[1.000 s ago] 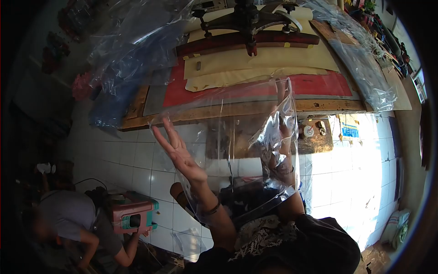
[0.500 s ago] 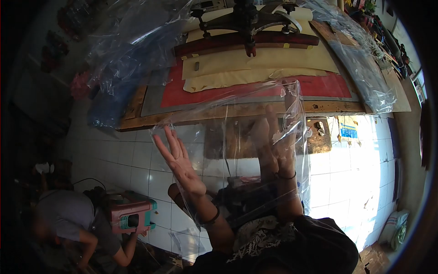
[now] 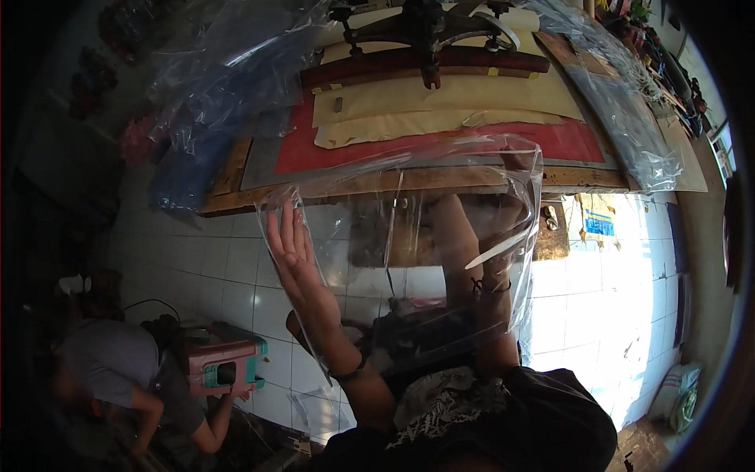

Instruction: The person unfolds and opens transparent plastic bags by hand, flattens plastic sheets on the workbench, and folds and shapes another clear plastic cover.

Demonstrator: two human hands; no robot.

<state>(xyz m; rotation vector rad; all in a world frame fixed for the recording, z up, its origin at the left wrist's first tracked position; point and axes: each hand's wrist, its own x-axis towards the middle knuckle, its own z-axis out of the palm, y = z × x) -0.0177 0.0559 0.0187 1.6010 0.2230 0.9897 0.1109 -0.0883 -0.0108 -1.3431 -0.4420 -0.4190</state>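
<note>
A large clear plastic sheet or bag [image 3: 366, 228] stretches between my two hands in front of the worktable edge. My left hand [image 3: 303, 275] is upright at its left edge, fingers straight and close together, tips touching the plastic at the top corner. Seen through the plastic near its right edge, my right hand [image 3: 513, 206] reaches up towards the top right corner, fingers extended. Glare and folds blur this hand. I cannot tell whether either hand is inside the plastic or behind it.
The worktable [image 3: 314, 182] carries a red sheet [image 3: 295, 151], yellowish sheets [image 3: 440, 102] and a black clamp-like frame [image 3: 429, 35]. Loose clear plastic [image 3: 228, 86] hangs at left. A bent-over person [image 3: 114, 358] is beside a pink and green stool [image 3: 224, 366] on the tiled floor.
My left hand has turned and its fingers have come closer together. My right hand has moved slightly up and right, and the plastic's right side has spread outward with it.
</note>
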